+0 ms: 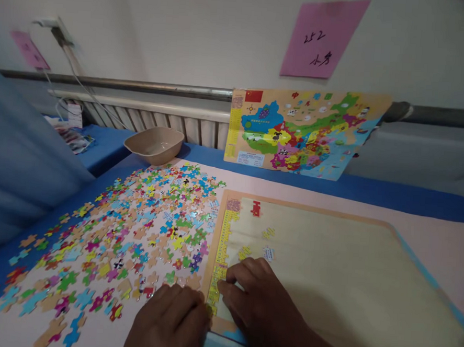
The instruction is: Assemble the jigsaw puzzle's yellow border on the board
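Note:
On the table lies a shallow puzzle board (pixel 328 263) with a tan and light-blue frame. A column of yellow puzzle pieces (pixel 222 241) is fitted along its left inner edge. My right hand (pixel 254 290) is over the lower part of this column, its curled fingertips touching the yellow pieces; anything between them is hidden. My left hand (pixel 171 321) rests with fingers bent together beside the board's lower left corner, fingertips at the frame. On the bare board lie a red piece (pixel 256 209), loose yellow pieces (pixel 268 233) and a white piece with print (pixel 268 253).
Many loose jigsaw pieces (pixel 134 225) spread across the left of the table. Behind them stands a beige bowl (pixel 155 145). A colourful map picture (pixel 305 136) leans against the rail at the back. A blue curtain (pixel 24 166) hangs at the left.

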The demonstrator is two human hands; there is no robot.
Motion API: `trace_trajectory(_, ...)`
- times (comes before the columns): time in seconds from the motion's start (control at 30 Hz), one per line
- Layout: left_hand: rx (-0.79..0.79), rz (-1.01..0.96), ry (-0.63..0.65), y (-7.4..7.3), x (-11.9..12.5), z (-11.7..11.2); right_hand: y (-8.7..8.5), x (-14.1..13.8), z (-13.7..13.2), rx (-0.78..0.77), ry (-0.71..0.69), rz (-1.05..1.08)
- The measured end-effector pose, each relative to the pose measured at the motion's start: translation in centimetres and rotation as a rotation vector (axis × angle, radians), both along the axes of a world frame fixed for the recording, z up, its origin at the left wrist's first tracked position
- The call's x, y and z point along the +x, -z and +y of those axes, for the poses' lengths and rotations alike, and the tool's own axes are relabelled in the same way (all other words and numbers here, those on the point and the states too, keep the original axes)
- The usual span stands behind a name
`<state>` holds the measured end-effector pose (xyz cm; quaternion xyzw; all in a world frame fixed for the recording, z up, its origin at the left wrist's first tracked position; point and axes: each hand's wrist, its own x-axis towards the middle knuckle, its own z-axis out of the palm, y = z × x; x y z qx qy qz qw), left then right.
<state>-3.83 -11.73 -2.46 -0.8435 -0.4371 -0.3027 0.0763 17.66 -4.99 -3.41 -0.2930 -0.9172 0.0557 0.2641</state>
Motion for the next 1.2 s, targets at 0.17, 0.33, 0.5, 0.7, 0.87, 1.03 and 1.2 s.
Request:
trace_trajectory(0.17,-0.215,-0.073,-0.025,0.1,-0.3,0.1,-0.2,0.0,-0.1,0.034,0.015,-0.035)
trace_trajectory(0.33,-0.389,0.017,-0.057,0.5,-0.8,0.1,0.0,-0.1,-0.1,0.015,0.024,-0.074)
trace_trajectory(0.5,-0.416,-0.010,-0.062,0.8,-0.8,0.0,0.1,-0.1,0.0,0.000,0.025,-0.087)
trace_trajectory(0.7,-0.460,-0.047,-0.078,0.8,-0.5,0.0,0.0,-0.1,-0.1,0.001,0.031,-0.099)
trace_trajectory(0.87,-0.435,-0.034,-0.056,1.2,-0.8,0.0,0.0,-0.1,-0.2,-0.005,0.029,-0.100)
trace_trajectory(1.03,-0.414,-0.062,-0.077,1.3,-0.6,-0.1,0.1,-0.1,-0.2,-0.007,0.028,-0.095)
trace_trajectory(1.2,-0.385,-0.062,-0.097,1.3,-0.2,-0.1,0.3,-0.2,-0.1,-0.016,0.028,-0.117)
